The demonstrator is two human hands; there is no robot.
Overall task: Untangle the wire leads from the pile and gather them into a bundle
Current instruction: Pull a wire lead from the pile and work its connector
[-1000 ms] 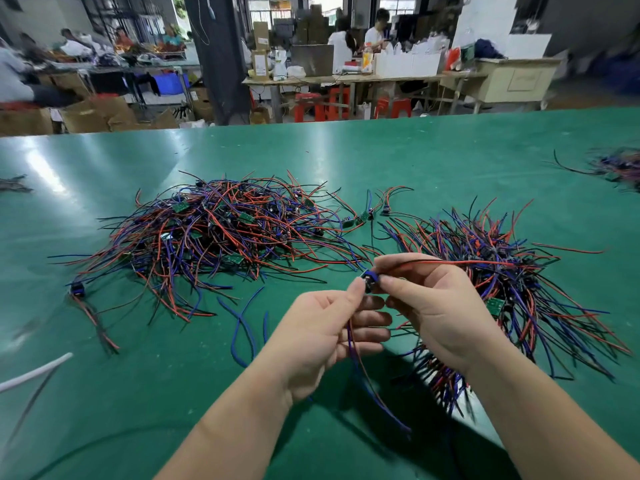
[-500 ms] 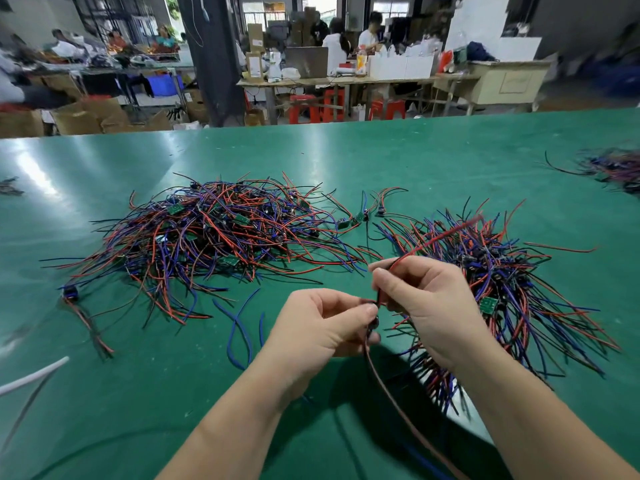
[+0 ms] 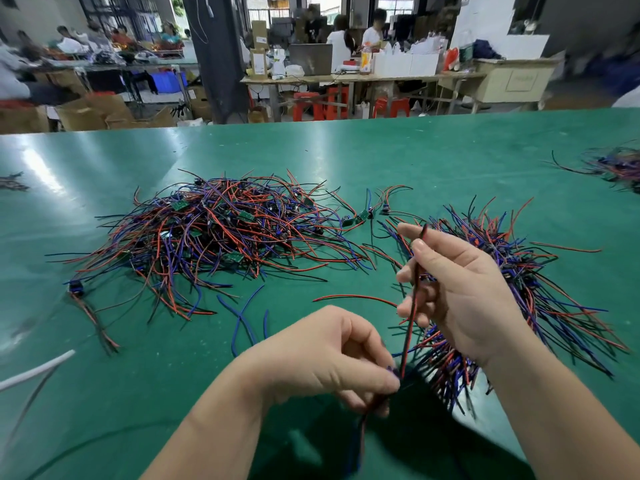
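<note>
A tangled pile of red, blue and black wire leads [image 3: 221, 237] with small green boards lies on the green table, left of centre. A second, more aligned heap of leads [image 3: 540, 292] lies to the right, partly under my right arm. My left hand [image 3: 332, 358] pinches the lower end of one red-and-black lead [image 3: 410, 317] near the table's front edge. My right hand [image 3: 453, 285] holds the same lead higher up between thumb and fingers, so the lead runs nearly upright between the two hands.
A few loose blue wires [image 3: 242, 317] lie in front of the left pile. A white tube [image 3: 34, 370] sits at the near left edge. Another wire cluster [image 3: 616, 166] lies at the far right. Benches, boxes and people fill the background.
My left hand has dropped toward the table's front edge and my right hand has risen, drawing the red-and-black lead out straight between them.
</note>
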